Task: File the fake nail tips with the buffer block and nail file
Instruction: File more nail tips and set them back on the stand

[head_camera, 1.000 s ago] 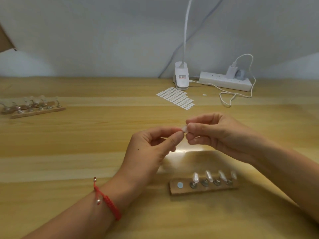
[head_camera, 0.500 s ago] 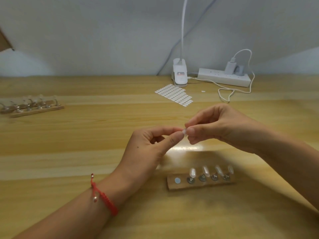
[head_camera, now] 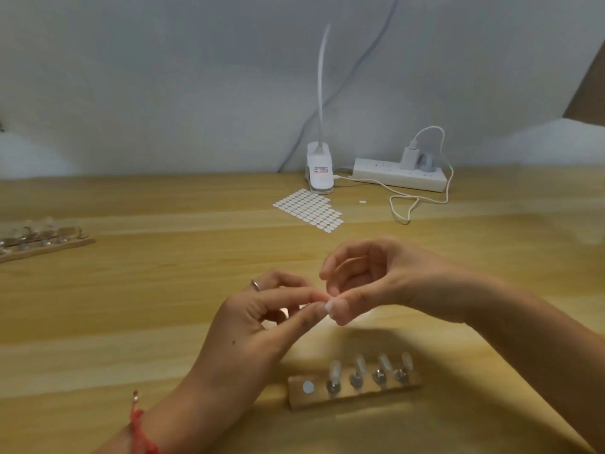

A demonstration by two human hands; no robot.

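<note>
Meeting just above the counter [head_camera: 163,306], the left hand [head_camera: 262,322] & right hand [head_camera: 386,286] are curled at the fingertips, w/ a small pale nail tip [head_camera: 329,305] pinched between them; the detail is blurred. Nearer the viewer, a wooden holder [head_camera: 353,396] is laid on the counter, w/ four more tips [head_camera: 360,363] stood on pegs & one white dot at its left end. A 2nd holder [head_camera: 42,244] is seen far left; a sticker sheet [head_camera: 309,209], clip lamp [head_camera: 320,172] & power strip [head_camera: 399,175] are set at the back.

Soft, even, rather dim light. A pale glare patch lies on the bench [head_camera: 163,306] under the hands, with a diffuse shadow nearer the camera. The left hand [head_camera: 258,326], right hand [head_camera: 386,283] and pinched nail tip [head_camera: 329,306] smear with motion. The bench's far edge bows, and its left side is blurred.
</note>
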